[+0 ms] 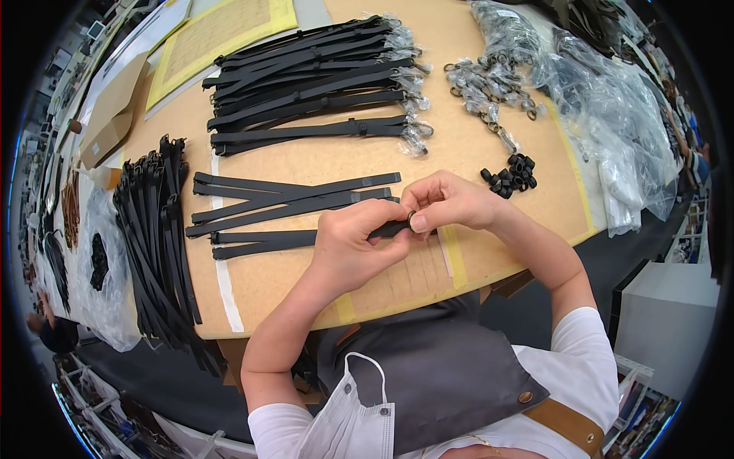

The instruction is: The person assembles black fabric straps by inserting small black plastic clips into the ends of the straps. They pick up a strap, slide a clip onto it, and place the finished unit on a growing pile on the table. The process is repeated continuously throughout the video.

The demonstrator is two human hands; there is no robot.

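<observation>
My left hand (353, 246) grips the near end of a black strap (264, 240) that lies across the tan table (489, 153). My right hand (447, 200) pinches a small metal ring (412, 220) at that strap's end, fingertips touching the left hand. Three more loose black straps (298, 195) lie just beyond my hands. A small heap of black loops (511, 175) sits to the right of my right hand.
A stack of finished straps with wrapped buckles (321, 76) lies at the back. A long pile of black straps (157, 237) runs down the left. Metal rings in small bags (489, 88) and clear plastic bags (612, 115) fill the back right. A cardboard box (111, 115) stands far left.
</observation>
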